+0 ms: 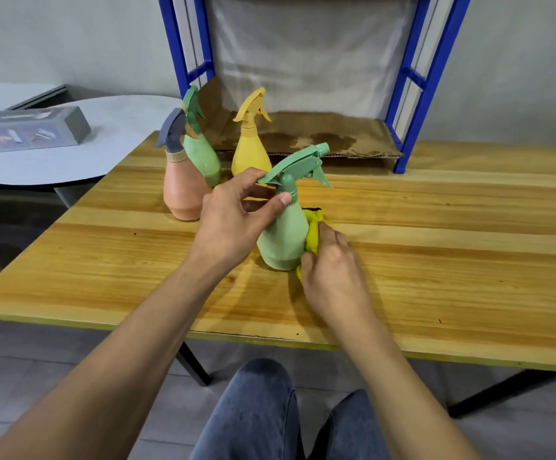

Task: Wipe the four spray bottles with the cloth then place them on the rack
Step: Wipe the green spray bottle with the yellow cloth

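A green spray bottle stands on the wooden table in the middle. My left hand grips its neck just below the green trigger head. My right hand presses a yellow cloth against the bottle's right side. Behind and to the left stand three more bottles: a pink one with a dark grey head, a second green one and a yellow one. The blue rack stands at the table's far edge with a cardboard sheet on its lowest shelf.
A round white table at the left carries a grey box. My knees in blue jeans show below the near table edge. Black table legs reach down to the tiled floor.
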Motion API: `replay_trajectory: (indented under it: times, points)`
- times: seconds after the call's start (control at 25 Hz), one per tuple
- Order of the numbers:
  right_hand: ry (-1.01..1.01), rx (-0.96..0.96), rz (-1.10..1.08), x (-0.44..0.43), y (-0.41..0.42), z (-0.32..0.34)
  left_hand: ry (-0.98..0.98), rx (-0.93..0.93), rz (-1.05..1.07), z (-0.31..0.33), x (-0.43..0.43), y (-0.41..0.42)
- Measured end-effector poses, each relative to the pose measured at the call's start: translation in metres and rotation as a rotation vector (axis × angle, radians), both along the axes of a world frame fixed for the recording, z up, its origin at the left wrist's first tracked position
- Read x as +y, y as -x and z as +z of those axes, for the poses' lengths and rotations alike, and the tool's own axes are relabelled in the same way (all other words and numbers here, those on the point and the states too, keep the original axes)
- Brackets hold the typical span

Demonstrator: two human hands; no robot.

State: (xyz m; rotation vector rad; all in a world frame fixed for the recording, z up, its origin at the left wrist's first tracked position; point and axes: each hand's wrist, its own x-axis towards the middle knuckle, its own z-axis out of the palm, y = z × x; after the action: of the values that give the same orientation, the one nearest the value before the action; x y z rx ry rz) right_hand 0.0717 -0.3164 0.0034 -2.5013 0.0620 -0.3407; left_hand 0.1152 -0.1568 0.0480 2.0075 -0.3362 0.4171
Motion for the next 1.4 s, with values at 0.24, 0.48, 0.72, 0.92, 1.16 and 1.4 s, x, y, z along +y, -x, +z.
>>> replay_trajectory:
  times: [0.24,0.48,0.72,0.92,1.16,1.4]
  points:
    - [-0.139,-0.194,0.13,0.014,-0.003,0.023,-0.01,-0.012,0.005,0.002,0.002,0.002]
    - [-0.107,-0.02,0.06,-0.014,0.008,-0.008,0.025,-0.058,0.016,-0.003,-0.002,0.007]
    - [-0.584,-0.16,-0.135,-0.018,0.015,-0.004,0.089,-0.074,0.283,-0.001,-0.016,0.013]
    - [-0.683,-0.25,-0.237,-0.01,0.007,0.011,-0.05,0.085,0.053,0.009,0.002,0.01]
    - [-0.213,-0.088,0.221,0.025,0.004,0.04,-0.153,0.001,-0.12,0.005,0.02,0.006]
    - [0.135,0.0,0.151,0.012,0.013,-0.002,-0.07,-0.018,-0.06,-0.003,0.018,0.004]
